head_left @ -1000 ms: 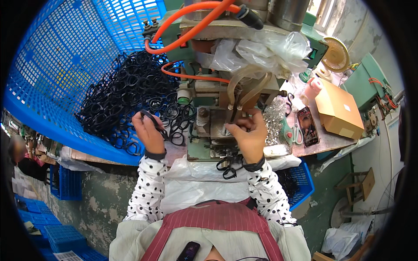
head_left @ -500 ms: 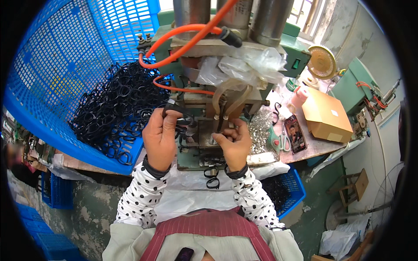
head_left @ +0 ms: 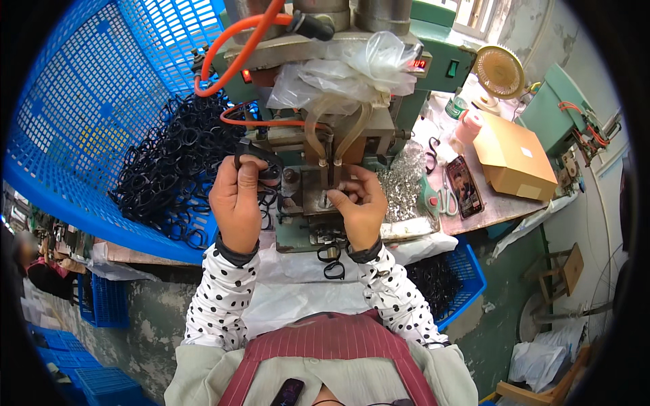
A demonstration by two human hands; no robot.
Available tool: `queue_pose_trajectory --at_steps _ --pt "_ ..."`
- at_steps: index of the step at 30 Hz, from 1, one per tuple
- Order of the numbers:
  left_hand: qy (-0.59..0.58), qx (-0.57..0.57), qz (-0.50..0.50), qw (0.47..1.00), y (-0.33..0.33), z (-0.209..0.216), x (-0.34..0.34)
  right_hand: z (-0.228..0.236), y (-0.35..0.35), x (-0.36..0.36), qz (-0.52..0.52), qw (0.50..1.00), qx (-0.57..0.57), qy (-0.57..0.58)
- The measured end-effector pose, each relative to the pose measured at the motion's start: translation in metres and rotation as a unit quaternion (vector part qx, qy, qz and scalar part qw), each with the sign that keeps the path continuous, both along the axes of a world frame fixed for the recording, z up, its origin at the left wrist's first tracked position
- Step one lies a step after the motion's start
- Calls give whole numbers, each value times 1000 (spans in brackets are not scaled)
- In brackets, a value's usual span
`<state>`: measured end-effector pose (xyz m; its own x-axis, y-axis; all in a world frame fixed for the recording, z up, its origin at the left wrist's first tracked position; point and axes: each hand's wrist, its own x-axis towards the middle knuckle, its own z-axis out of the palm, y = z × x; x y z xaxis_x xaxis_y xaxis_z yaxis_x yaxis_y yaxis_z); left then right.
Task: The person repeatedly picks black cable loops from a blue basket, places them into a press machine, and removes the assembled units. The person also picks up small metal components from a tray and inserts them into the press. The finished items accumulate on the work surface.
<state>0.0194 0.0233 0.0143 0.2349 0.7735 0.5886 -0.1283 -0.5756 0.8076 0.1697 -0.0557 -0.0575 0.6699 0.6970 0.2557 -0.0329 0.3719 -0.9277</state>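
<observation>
My left hand (head_left: 237,203) is closed on a black eyeglass frame (head_left: 261,159), held at the left side of a green press machine's work area. Its thumb and fingers pinch the frame from the near side. Under the machine's twin hoses, my right hand (head_left: 364,208) has thumb and fingertips drawn together at the small metal block (head_left: 318,201). Whatever is between those fingertips is too small to make out. Another black frame (head_left: 332,260) hangs at the machine's front edge, between my wrists.
Left stands a big blue basket (head_left: 47,183) heaped with black frames (head_left: 176,159). Right of the press lie shiny metal bits (head_left: 404,186), scissors (head_left: 447,199), a phone (head_left: 463,187) and a cardboard box (head_left: 514,159). A smaller blue basket (head_left: 472,271) sits below. Orange air hoses (head_left: 233,34) arch overhead.
The whole view has shifted, so the press appears farther left and higher. Red lights on the machine show now. Both hands keep nearly the same place and grip at the press.
</observation>
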Motion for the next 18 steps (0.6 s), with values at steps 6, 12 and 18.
queue_pose_trajectory --at_steps 6,12,18 --pt "4 -12 5 1000 -1 1 6 2 3 6 -12 999 -20 -27" --pt "20 -9 73 997 -10 -48 -18 10 1 11 -24 998 28 -43" --pt "36 -209 127 969 -3 -152 -88 -49 -103 125 -184 934 -93 -291"
